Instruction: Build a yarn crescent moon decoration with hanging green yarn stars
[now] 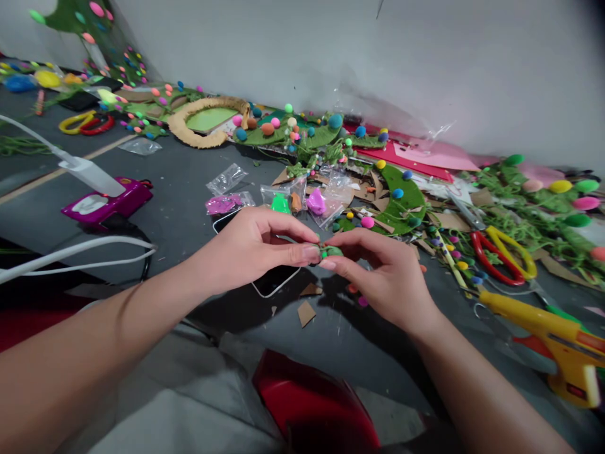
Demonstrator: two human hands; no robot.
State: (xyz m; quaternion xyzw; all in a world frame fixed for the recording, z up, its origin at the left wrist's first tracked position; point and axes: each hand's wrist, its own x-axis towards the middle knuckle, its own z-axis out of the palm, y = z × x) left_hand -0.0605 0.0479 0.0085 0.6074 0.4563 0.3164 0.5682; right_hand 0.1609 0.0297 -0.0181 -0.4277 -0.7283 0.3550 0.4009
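Note:
My left hand [262,243] and my right hand [380,268] meet above the grey table, thumbs and forefingers pinched together. Between the fingertips is a small green piece [333,251], rounded, with a brighter green bit beside it; the fingers hide much of it. Under my left hand lies a smartphone [278,280] with a pale edge, partly covered. Just beyond the hands are small plastic bags with soft-looking lumps: a green lump [280,203], an orange lump [295,202], a purple lump [316,202] and a pink lump [223,203].
Red and yellow scissors [501,255] and a yellow hot glue gun [543,321] lie at the right. A cardboard ring [177,123] and green crescents with coloured balls line the wall. A purple power adapter [106,205] with cables sits left. Cardboard scraps [306,313] lie nearby.

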